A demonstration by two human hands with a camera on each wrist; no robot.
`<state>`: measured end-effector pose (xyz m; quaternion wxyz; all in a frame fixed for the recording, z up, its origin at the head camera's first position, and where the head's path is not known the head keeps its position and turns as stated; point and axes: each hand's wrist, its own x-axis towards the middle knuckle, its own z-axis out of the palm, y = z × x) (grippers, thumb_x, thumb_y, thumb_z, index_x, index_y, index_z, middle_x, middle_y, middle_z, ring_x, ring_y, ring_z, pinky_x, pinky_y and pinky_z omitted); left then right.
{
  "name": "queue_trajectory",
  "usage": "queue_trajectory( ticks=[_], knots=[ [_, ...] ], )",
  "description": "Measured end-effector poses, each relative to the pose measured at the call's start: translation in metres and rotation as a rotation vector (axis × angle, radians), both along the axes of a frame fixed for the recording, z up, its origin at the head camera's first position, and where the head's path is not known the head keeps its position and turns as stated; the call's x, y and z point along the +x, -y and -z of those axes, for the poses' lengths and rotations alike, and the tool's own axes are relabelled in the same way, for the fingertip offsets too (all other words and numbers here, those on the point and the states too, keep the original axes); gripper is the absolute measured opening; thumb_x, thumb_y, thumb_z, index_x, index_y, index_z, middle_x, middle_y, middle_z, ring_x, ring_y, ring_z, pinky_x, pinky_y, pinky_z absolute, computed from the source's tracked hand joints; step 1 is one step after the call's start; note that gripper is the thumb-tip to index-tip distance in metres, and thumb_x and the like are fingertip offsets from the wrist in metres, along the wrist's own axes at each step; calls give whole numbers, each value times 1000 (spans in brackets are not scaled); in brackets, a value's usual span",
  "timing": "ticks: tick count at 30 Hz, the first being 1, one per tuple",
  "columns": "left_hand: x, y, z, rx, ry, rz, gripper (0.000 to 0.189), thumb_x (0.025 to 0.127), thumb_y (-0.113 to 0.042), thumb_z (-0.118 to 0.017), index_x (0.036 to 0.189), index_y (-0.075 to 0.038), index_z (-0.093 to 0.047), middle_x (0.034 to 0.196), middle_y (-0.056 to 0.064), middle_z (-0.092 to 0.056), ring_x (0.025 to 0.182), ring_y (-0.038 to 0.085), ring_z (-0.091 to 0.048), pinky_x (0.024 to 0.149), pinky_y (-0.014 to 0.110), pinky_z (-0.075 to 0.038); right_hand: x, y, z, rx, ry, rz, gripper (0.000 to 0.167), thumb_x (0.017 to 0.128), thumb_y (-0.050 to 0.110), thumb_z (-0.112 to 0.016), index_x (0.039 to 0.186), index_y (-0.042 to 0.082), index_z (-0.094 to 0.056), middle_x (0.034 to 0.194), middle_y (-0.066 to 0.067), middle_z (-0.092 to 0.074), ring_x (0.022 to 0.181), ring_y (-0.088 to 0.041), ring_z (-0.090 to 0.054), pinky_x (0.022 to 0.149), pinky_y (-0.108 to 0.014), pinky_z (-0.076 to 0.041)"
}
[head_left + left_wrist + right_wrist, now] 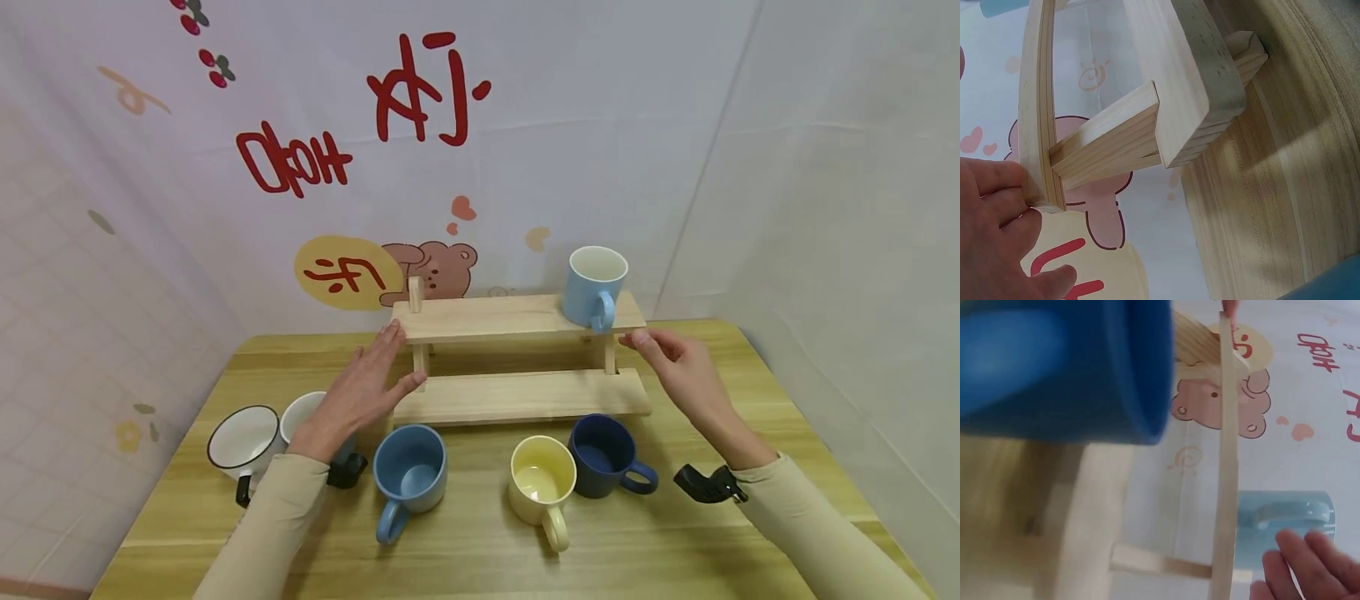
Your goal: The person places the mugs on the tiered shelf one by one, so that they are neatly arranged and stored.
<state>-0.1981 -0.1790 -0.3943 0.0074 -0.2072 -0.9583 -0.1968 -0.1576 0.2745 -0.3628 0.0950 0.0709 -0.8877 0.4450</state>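
A two-tier wooden rack (487, 318) stands at the back of the table. My left hand (362, 393) touches the left end of its upper board, fingertips against the end in the left wrist view. My right hand (692, 382) is at the right end of that board, fingers loosely bent; whether they press the wood is unclear. A light blue mug (585, 287) stands upright on the upper board near the right end. In the right wrist view, the fingers (1310, 565) appear in front of this mug (1285, 509). The lower board (517, 396) bears no mug.
On the table before the rack stand a blue mug (427, 483), a yellow mug (534, 500) and a dark blue mug (592, 483). Left of them is a white mug (247, 442) with a black rim, beside another mug (296, 412) partly behind my left arm. A printed cloth (600, 125) hangs behind.
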Motion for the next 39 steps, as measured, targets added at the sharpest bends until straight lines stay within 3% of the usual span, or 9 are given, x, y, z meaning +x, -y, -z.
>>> queue_trajectory(
  ticks=[3,7,14,19,24,30,39],
  knots=[
    [-1,1,-2,-5,0,-5,90,103,-61,-51,163,1,-24,172,15,-11,159,32,-12,124,62,-14,12,-7,4,57,-14,-29,39,111,35,-49,127,10,-74,123,-7,-74,120,-18,-65,92,-12,-45],
    [0,5,-4,-2,9,-16,91,102,-61,-52,163,1,-24,172,16,-11,158,33,-13,124,62,-12,28,-13,16,78,6,-95,36,113,29,-46,124,11,-75,121,-7,-75,114,-9,-67,92,-10,-45],
    [4,7,-4,7,12,-17,90,102,-62,-52,163,0,-25,173,14,-11,159,31,-12,125,61,-10,62,-20,47,130,115,-151,38,114,24,-41,117,12,-76,114,0,-76,111,-14,-68,93,-25,-53],
    [3,4,-5,2,15,-14,92,102,-63,-51,163,0,-24,173,14,-11,159,31,-12,125,59,-9,69,-30,60,178,198,-254,39,114,21,-40,111,10,-78,108,3,-77,108,-17,-70,90,-31,-57],
    [1,2,-5,9,17,-13,92,102,-62,-52,163,0,-23,173,14,-10,159,30,-12,125,59,-9,68,-37,68,128,218,-396,40,114,15,-39,114,3,-77,110,-5,-77,108,-17,-71,88,-25,-56],
    [-1,0,-4,17,14,-9,94,101,-65,-52,163,0,-23,173,14,-10,159,30,-11,125,60,-10,68,-39,86,-5,210,-610,40,112,3,-37,108,8,-77,105,-4,-78,105,-10,-69,89,-25,-55],
    [0,-1,-2,33,7,-6,92,101,-61,-55,163,0,-25,172,13,-13,159,29,-13,125,61,-11,71,-43,98,-218,247,-759,36,110,-6,-35,106,3,-69,94,-17,-72,95,-19,-69,88,-26,-55]
  ],
)
